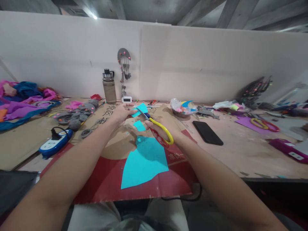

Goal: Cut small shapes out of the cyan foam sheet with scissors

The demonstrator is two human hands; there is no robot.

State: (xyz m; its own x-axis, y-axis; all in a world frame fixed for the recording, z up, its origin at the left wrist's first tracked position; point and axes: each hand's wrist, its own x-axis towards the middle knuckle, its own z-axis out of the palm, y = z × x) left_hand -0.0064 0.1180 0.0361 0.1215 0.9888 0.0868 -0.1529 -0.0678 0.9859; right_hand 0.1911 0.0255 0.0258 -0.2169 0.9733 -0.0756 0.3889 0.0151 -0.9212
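Observation:
My left hand (pixel 123 113) pinches the edge of a small turquoise felt piece (pixel 141 108) above the cardboard. In my right hand (pixel 156 133) is a pair of scissors (pixel 164 128) with yellow and red handles, its blades reaching to the felt held by the left hand. Just below the blades, a second small turquoise piece (pixel 139 125) lies on the cardboard. Nearer to me rests a large turquoise felt sheet (pixel 146 163) with a curved lower edge. Tiny turquoise scraps are scattered around it.
Under the work lies a brown and red cardboard sheet (pixel 96 179). To the right are a black phone (pixel 208 132), a bowl of scraps (pixel 183 109) and other scissors (pixel 264 124). A power strip (pixel 55 142), grey felt pieces (pixel 77 115) and a bottle (pixel 109 88) stand left.

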